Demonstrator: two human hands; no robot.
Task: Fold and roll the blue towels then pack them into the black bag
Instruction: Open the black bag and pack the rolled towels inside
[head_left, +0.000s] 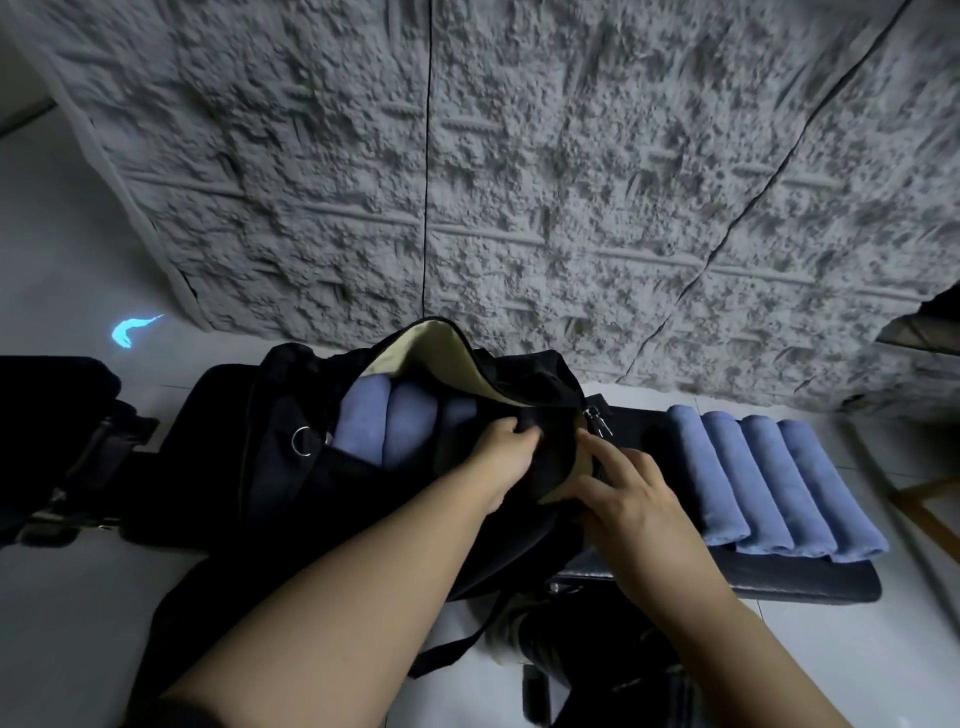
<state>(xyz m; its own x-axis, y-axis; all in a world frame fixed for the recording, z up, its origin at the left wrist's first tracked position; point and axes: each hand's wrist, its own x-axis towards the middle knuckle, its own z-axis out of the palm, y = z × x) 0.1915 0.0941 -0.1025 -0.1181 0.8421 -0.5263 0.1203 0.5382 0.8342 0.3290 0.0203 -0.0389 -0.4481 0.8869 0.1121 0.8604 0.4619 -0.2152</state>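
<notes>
- Here the black bag (322, 467) lies open on the floor, with rolled blue towels (384, 415) already side by side inside it.
- Four more rolled towels (774, 478) wait in a row on a dark mat (810, 579), just to the right of the bag.
- The step in hand looks like holding the mouth open for the next roll; it goes best if the flap is pulled up and back, so the pale lining (441, 353) stays clear of the packed rolls.
- The next roll should slide in lengthwise beside the others, or it may loosen.
- The left hand (506, 447) reaches forward, its fingers curled round the black edge of the opening.
- The right hand (623, 499) rests at the bag's right side near the zip pull (597, 418), fingers spread and fairly straight, gripping nothing that I can see.
</notes>
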